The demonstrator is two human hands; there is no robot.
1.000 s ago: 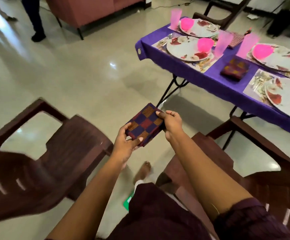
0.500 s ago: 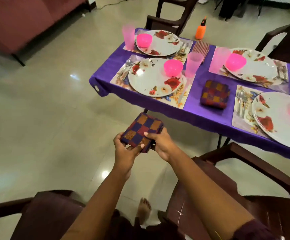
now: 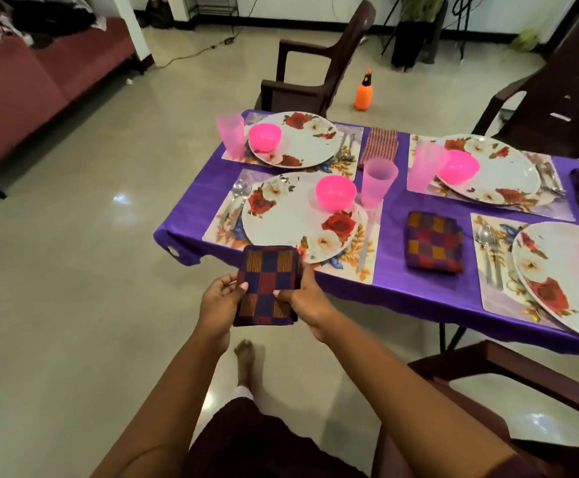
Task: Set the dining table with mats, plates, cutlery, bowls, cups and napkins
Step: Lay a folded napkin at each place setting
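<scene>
Fingers (image 3: 238,288) of the left hand (image 3: 217,305) and right hand (image 3: 301,298) still pinch the folded checked napkin (image 3: 267,284), which has now come up to the near table edge (image 3: 402,294), beside the nearest plate (image 3: 288,215), so placing it seems next.

The floor (image 3: 84,277) is glossy beige tile with bright spots of reflected light. A maroon sofa (image 3: 22,88) stands far left, clothes heaped on its back. A dark brown plastic chair (image 3: 319,74) sits at the desk's far end; another chair (image 3: 557,98) stands far right, and a third (image 3: 509,384) is low on the right. An orange spray bottle (image 3: 364,94) stands on the floor between the two far chairs. A white wall (image 3: 315,8) with dark skirting runs along the back, a cable (image 3: 191,55) trailing over the tiles before it.
</scene>
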